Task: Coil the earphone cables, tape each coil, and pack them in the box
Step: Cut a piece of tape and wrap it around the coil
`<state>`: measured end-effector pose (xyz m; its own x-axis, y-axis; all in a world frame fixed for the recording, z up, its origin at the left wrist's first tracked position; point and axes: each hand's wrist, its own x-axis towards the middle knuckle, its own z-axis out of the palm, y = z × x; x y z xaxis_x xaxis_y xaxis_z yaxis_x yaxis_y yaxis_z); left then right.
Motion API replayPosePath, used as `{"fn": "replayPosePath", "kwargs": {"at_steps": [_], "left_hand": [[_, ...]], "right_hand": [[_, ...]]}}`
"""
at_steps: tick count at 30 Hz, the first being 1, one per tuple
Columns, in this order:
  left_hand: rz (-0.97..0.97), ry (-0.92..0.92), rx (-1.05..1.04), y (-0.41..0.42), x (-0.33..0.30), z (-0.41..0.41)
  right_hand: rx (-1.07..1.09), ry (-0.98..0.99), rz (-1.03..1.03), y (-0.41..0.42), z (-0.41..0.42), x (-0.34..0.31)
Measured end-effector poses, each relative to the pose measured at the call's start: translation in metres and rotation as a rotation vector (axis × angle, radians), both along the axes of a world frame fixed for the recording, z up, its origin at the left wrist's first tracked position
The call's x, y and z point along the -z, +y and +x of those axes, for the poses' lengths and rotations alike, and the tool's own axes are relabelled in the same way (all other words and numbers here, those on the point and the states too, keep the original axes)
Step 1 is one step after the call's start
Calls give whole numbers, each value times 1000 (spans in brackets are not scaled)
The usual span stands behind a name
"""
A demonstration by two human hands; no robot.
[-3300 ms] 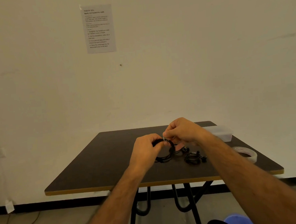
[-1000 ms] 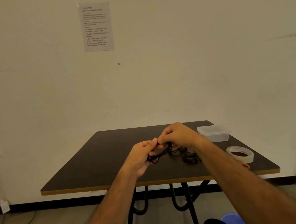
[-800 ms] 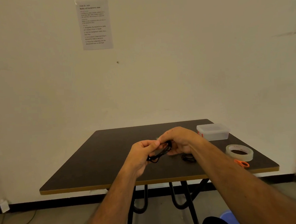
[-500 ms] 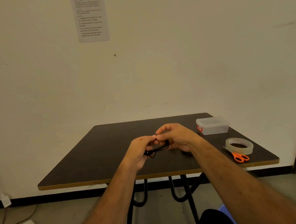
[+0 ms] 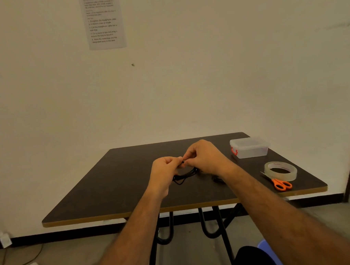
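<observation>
- Both forearms reach in from the near edge of the desk (image 5: 95,190) and meet over its middle.
- The left hand (image 5: 164,170) has its fingers curled, the thumb and fingertips pinching the top of a black earphone cable (image 5: 185,175).
- The right hand (image 5: 206,157) is also curled, and its thumb and forefinger pinch the same cable just beside the left fingertips, so the two hands nearly touch.
- The cable hangs below the fingers as a flattened coil, its lowest loops close to the desk top; whether they touch it cannot be told.
- A second dark coil (image 5: 219,179) lies on the desk under the right wrist, mostly hidden.
- Near the right edge, orange-handled scissors (image 5: 279,183) lie with the blades pointing away, just beside a roll of clear tape (image 5: 280,171) that lies flat.
- At the far right corner stands a clear plastic box (image 5: 250,147), its lid on and a red clip on its left side.
- A printed sheet (image 5: 103,20) hangs on the wall beyond the desk.
</observation>
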<state>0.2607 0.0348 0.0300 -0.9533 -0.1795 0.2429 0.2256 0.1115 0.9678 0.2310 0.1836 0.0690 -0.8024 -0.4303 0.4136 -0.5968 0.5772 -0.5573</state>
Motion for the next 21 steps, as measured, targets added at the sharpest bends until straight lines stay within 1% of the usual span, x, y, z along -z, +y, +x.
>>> {"fn": "replayPosePath", "kwargs": {"at_steps": [3,7,13,21], "left_hand": [[-67,66,-31,-2,0,-2],[-344,150,-56,-8,-1,-7],[-649,50,-15,-18,13,-39],[-724,-51,90,-26,52,-88]], "right_hand": [[13,-10,-3,-1,-3,0],[23,-29,52,-2,-12,3],[18,-107,106,-3,-38,27],[105,-215,144,-13,-80,74]]}}
